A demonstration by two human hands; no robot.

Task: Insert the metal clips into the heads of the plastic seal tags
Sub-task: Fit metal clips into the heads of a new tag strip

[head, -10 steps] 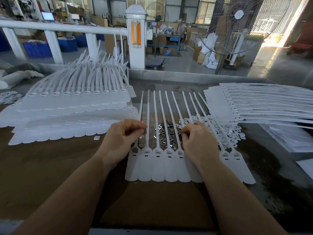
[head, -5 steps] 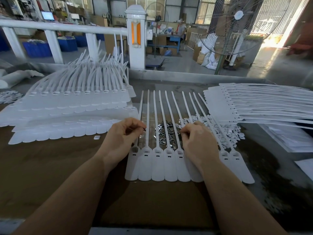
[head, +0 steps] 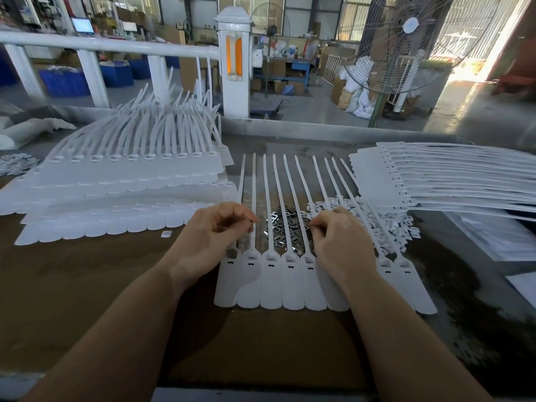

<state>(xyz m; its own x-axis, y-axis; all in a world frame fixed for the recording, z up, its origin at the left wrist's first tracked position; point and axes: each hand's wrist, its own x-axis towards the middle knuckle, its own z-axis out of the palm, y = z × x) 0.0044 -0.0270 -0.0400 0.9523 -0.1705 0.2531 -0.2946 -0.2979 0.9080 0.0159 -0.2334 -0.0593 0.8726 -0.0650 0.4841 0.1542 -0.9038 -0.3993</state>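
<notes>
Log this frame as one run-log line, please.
stage: clip insertion underway | left hand: fingers curled over leftmost tag heads | right hand: fingertips at metal clips | tag row: flat on table

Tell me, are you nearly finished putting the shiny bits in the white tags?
Hard to say. A big stack of tags sits at the left, perhaps finished. Now both hands, left hand and right hand, work over the row of tags. Many metal clips and another stack remain.
</notes>
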